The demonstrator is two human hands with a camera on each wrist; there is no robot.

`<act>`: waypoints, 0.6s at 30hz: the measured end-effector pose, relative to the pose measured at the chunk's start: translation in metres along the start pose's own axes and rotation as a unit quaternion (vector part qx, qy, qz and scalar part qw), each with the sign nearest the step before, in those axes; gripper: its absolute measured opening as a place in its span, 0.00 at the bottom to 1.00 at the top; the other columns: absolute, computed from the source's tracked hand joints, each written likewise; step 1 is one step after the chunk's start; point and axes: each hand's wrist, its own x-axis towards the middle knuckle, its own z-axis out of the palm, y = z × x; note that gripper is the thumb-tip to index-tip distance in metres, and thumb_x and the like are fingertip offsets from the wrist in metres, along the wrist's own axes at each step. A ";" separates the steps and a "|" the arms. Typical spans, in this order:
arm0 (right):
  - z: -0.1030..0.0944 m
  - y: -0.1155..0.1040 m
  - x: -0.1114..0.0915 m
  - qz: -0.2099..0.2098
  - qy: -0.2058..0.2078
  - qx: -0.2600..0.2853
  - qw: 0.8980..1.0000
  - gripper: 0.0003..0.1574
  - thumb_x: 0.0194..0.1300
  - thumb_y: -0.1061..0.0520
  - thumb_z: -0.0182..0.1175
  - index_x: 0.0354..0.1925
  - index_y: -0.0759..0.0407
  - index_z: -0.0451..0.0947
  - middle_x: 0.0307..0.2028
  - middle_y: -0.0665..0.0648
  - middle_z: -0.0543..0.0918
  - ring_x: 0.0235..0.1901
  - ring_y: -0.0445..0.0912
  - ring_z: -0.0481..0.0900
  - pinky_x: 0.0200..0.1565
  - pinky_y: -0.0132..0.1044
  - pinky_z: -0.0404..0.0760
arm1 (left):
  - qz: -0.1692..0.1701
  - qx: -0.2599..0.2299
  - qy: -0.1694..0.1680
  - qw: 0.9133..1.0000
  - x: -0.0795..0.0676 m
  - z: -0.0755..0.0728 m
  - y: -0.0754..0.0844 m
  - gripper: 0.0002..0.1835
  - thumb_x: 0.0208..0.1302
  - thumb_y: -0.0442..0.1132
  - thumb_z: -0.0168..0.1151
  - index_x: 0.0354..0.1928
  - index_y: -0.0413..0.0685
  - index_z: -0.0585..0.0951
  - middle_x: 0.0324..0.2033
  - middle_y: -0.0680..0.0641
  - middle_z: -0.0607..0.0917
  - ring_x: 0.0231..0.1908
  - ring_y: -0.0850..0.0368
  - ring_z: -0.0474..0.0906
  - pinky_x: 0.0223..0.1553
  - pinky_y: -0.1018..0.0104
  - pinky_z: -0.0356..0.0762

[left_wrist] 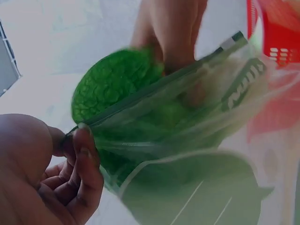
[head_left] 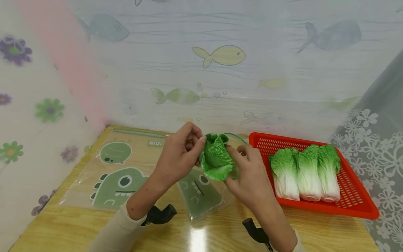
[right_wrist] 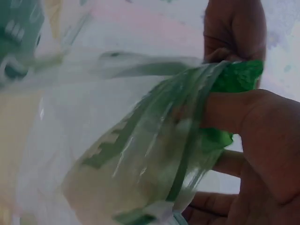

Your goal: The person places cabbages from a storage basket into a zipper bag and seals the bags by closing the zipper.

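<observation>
A green toy cabbage (head_left: 216,157) sits partly inside a clear zip bag (head_left: 201,196) printed with a green dinosaur, held above the wooden table. My left hand (head_left: 181,154) pinches the bag's zip edge (left_wrist: 82,126) at the left corner. My right hand (head_left: 248,171) grips the cabbage (right_wrist: 234,77) through the bag's mouth (right_wrist: 187,136), thumb pressed on the plastic. In the left wrist view the cabbage's leafy top (left_wrist: 112,82) pokes out above the zip strip (left_wrist: 187,70).
A red plastic basket (head_left: 355,203) at the right holds three more toy cabbages (head_left: 303,173). A second clear dinosaur bag (head_left: 116,185) lies flat on the table at the left. Patterned curtains close off the back and sides.
</observation>
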 end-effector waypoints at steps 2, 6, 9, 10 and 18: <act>-0.001 0.000 0.000 -0.017 -0.020 -0.006 1.000 0.44 0.48 0.69 0.68 0.67 0.55 0.82 0.56 0.64 0.79 0.54 0.61 0.72 0.52 0.55 0.76 | -0.003 0.009 0.012 1.000 0.001 0.000 -0.003 0.02 0.80 0.33 0.58 0.44 0.46 0.76 0.23 0.52 0.83 0.16 0.56 0.79 0.24 0.63 0.82; -0.003 -0.001 -0.001 -0.055 -0.021 -0.030 0.998 0.50 0.45 0.72 0.68 0.69 0.53 0.80 0.59 0.61 0.81 0.59 0.62 0.72 0.57 0.62 0.72 | -0.010 0.029 0.032 0.999 0.002 -0.003 -0.005 0.04 0.78 0.31 0.59 0.42 0.48 0.76 0.21 0.53 0.83 0.17 0.59 0.80 0.24 0.62 0.81; -0.004 -0.001 -0.001 -0.058 -0.022 -0.036 0.997 0.51 0.45 0.72 0.71 0.70 0.54 0.79 0.56 0.57 0.85 0.57 0.59 0.73 0.56 0.61 0.68 | -0.003 0.035 0.035 0.999 0.002 -0.004 -0.004 0.04 0.78 0.31 0.59 0.43 0.48 0.76 0.20 0.54 0.82 0.17 0.63 0.78 0.24 0.63 0.79; -0.003 -0.001 -0.001 -0.055 -0.025 -0.035 0.998 0.50 0.48 0.71 0.71 0.71 0.55 0.78 0.54 0.56 0.86 0.56 0.58 0.73 0.56 0.61 0.67 | 0.000 0.034 0.034 0.999 0.003 -0.004 -0.004 0.04 0.78 0.31 0.58 0.43 0.48 0.76 0.19 0.55 0.82 0.16 0.63 0.78 0.23 0.63 0.78; 0.004 -0.004 -0.001 -0.012 -0.060 -0.014 0.998 0.30 0.76 0.45 0.66 0.69 0.54 0.80 0.58 0.54 0.86 0.55 0.55 0.70 0.48 0.59 0.59 | 0.009 0.005 0.008 1.000 0.003 -0.007 -0.002 0.05 0.80 0.31 0.57 0.43 0.49 0.75 0.19 0.55 0.79 0.15 0.59 0.74 0.21 0.63 0.75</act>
